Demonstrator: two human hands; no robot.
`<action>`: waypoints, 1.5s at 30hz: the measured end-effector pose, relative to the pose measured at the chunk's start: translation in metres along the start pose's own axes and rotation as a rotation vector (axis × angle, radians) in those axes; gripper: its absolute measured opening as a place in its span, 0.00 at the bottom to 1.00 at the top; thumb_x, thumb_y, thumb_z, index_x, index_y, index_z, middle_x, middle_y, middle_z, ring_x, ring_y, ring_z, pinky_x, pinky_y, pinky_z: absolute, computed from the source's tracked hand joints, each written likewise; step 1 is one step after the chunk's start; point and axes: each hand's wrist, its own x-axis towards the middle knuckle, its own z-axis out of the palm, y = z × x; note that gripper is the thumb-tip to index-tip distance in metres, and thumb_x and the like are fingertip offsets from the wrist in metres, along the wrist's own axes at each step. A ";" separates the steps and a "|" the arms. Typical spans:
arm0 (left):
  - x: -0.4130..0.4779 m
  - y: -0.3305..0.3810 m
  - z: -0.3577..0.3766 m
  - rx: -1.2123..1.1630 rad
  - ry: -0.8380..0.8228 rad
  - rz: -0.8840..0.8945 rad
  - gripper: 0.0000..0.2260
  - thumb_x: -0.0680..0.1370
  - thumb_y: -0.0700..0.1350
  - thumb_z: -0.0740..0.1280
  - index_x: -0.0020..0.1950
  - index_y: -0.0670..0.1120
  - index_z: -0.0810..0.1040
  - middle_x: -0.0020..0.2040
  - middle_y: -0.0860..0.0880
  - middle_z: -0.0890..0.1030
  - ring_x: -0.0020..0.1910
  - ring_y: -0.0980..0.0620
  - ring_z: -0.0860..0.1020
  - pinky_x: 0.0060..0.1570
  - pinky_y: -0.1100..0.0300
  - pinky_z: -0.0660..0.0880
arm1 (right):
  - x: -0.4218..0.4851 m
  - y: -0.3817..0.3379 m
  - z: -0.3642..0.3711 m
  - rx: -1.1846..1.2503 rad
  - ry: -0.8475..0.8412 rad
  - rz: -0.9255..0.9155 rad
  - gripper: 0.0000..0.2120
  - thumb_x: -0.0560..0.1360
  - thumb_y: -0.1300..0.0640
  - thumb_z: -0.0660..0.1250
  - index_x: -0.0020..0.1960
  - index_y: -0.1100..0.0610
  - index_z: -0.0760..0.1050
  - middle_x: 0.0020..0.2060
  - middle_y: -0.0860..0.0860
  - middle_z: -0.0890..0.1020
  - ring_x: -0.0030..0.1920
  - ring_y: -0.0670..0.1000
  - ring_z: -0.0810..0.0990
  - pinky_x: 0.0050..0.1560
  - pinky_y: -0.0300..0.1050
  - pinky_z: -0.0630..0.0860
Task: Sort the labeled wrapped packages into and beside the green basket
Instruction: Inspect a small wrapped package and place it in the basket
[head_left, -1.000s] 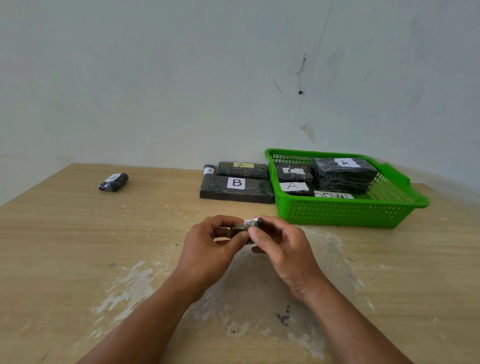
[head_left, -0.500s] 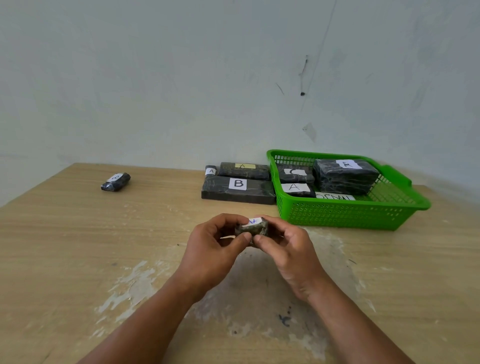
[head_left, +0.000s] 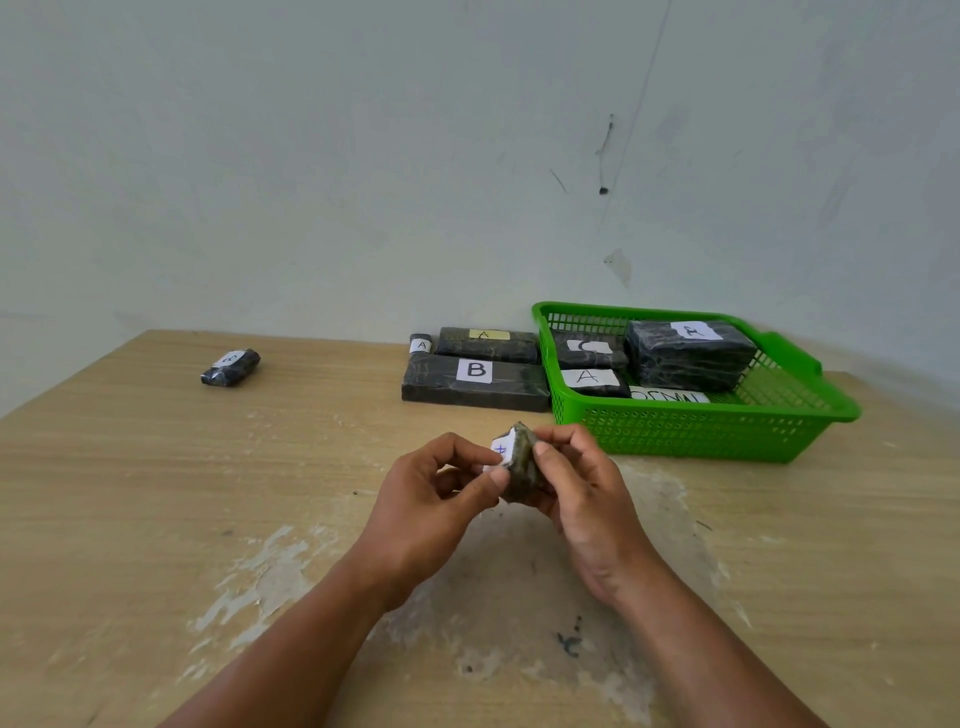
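Observation:
A small dark wrapped package (head_left: 519, 462) with a white label is held over the table's middle, tilted on edge, label facing left. My left hand (head_left: 431, 499) pinches its left side and my right hand (head_left: 582, 488) grips its right side. The green basket (head_left: 779, 431) stands at the back right and holds several dark packages, among them one labelled C (head_left: 587, 351), one labelled A (head_left: 589, 382) and a big block (head_left: 685, 353). Left of the basket lie a long package labelled B (head_left: 475, 384), a long one labelled A (head_left: 488, 344) and a tiny one labelled A (head_left: 420, 344).
Another small dark package (head_left: 230, 368) with a white label lies alone at the far left of the wooden table (head_left: 156, 493). A pale wall rises right behind the table. Worn white patches mark the tabletop near my arms.
Both hands have lifted the small package a little and turned it up on edge, so its white label now faces left instead of up.

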 end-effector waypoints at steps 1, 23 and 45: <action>0.000 0.000 0.000 0.008 0.002 0.007 0.05 0.76 0.40 0.76 0.50 0.45 0.84 0.45 0.42 0.86 0.49 0.42 0.86 0.51 0.50 0.83 | 0.000 -0.001 0.000 -0.003 0.002 0.007 0.06 0.84 0.56 0.66 0.53 0.51 0.82 0.53 0.58 0.87 0.54 0.59 0.87 0.52 0.55 0.85; 0.002 0.003 0.002 0.063 0.085 -0.060 0.08 0.75 0.43 0.77 0.54 0.49 0.83 0.47 0.52 0.88 0.49 0.56 0.86 0.47 0.62 0.81 | -0.003 -0.008 0.002 -0.034 -0.083 0.084 0.16 0.88 0.56 0.55 0.61 0.59 0.81 0.51 0.59 0.87 0.46 0.57 0.88 0.42 0.51 0.85; 0.010 0.024 0.019 0.027 0.114 -0.024 0.06 0.82 0.47 0.68 0.57 0.52 0.83 0.47 0.48 0.87 0.44 0.50 0.87 0.45 0.55 0.84 | 0.002 -0.031 -0.021 -0.698 -0.011 -0.339 0.23 0.74 0.59 0.77 0.67 0.49 0.77 0.58 0.42 0.78 0.56 0.41 0.80 0.50 0.40 0.83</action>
